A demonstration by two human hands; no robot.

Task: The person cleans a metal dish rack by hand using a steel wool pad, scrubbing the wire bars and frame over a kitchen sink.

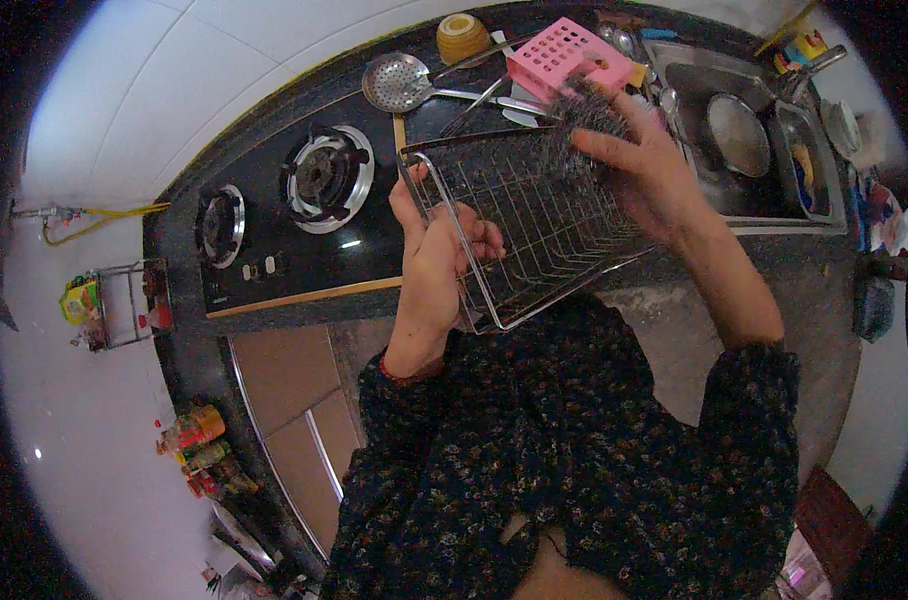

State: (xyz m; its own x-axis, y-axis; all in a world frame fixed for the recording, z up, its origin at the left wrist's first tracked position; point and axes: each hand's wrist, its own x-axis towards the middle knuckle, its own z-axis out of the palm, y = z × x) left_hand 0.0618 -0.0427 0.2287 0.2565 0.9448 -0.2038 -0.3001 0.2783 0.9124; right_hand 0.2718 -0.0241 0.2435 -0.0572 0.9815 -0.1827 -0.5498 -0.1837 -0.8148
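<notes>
A metal wire basket (529,225) is tilted in front of my body, above the counter's front edge. My left hand (446,240) grips its left end, with the thumb outside the rim and the fingers curled at the wires. At the basket's far right side is my right hand (641,165), shut on a blurred, grey steel wool scourer (589,112) that touches the upper rim. Just beyond that hand lies a pink perforated plastic basket (559,60). A metal skimmer (397,82) rests on the counter with its handle towards the scourer.
A two-burner gas stove (319,259) is on the left, and a steel sink (769,225) with a round pan (737,135) on the right. A yellow bowl (463,39) stands upside down at the back. Bottles and jars (198,442) line the left counter.
</notes>
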